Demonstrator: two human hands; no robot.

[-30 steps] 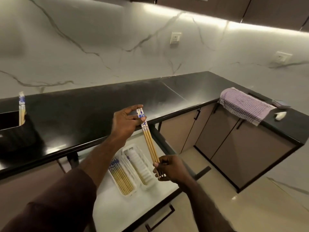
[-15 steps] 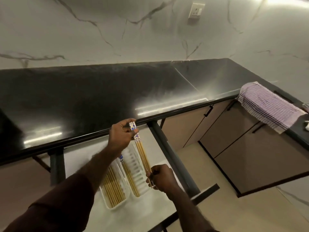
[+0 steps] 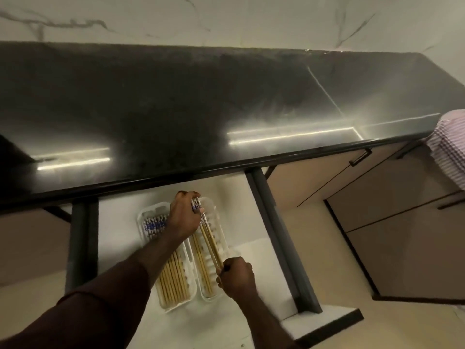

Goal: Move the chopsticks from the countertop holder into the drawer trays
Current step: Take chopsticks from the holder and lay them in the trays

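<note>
Lowered from counter height, the held chopsticks [image 3: 210, 241] are pinched by left hand [image 3: 183, 217] and right hand [image 3: 236, 275] over the right tray [image 3: 221, 238], barely filled beside the full left tray [image 3: 151, 215].

Your way into the open drawer [image 3: 120, 222] lies from above and the front. The countertop edge [image 3: 226, 170] overhangs its rear; dark side rails [image 3: 274, 235] bound it left and right. Left tray [image 3: 173, 273] is packed with chopsticks; right tray [image 3: 216, 238] keeps open slots beside few sticks.
</note>
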